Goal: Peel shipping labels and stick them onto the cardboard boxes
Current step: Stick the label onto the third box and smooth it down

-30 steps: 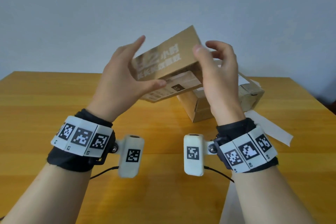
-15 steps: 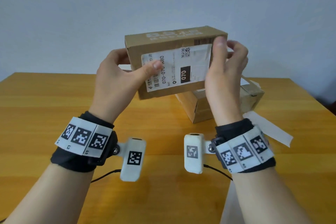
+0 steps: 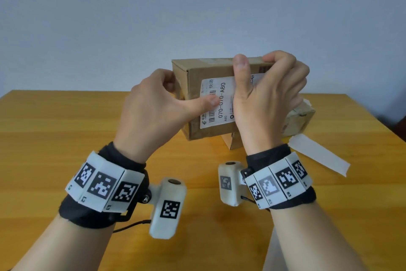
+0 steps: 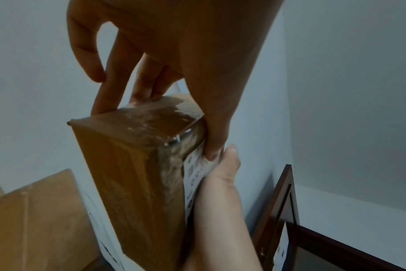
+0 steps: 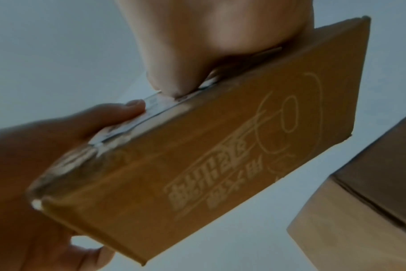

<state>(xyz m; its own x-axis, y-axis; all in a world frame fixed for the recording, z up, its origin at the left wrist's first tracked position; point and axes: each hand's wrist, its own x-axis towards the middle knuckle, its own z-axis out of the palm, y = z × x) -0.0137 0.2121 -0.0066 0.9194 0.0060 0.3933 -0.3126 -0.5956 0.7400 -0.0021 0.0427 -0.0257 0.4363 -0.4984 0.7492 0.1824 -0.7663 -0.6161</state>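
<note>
A small cardboard box [image 3: 211, 68] is held up in the air above the worktop [image 3: 66, 130], roughly over its middle toward the far edge, w/ one long face turned to the head cam. The box is gripped at its left end by the left hand [image 3: 153, 112]: fingers are curled round the back, and the thumb [image 3: 204, 102] is laid flat on the white shipping label [image 3: 216, 99]. The label is stuck on the near face, printed w/ a barcode and "070-070-A80". The right part of the box is gripped by the right hand [image 3: 268, 99]; its thumb is pressed upright against the label near the box's top edge, and the fingers are hooked over the top. In the left wrist view the box's taped end [image 4: 148, 121] is seen, w/ both thumbs meeting on the label's edge. In the right wrist view the box's underside w/ pale printed characters [image 5: 220, 174] is shown. A second cardboard box [image 3: 296, 121] is seen resting on the worktop behind the held one, toward the far right, mostly hidden by the right hand. A white strip of backing paper [image 3: 318, 154] is lying flat near the right edge, just beside that second box. Marker bands and cams are worn on both wrists.
</note>
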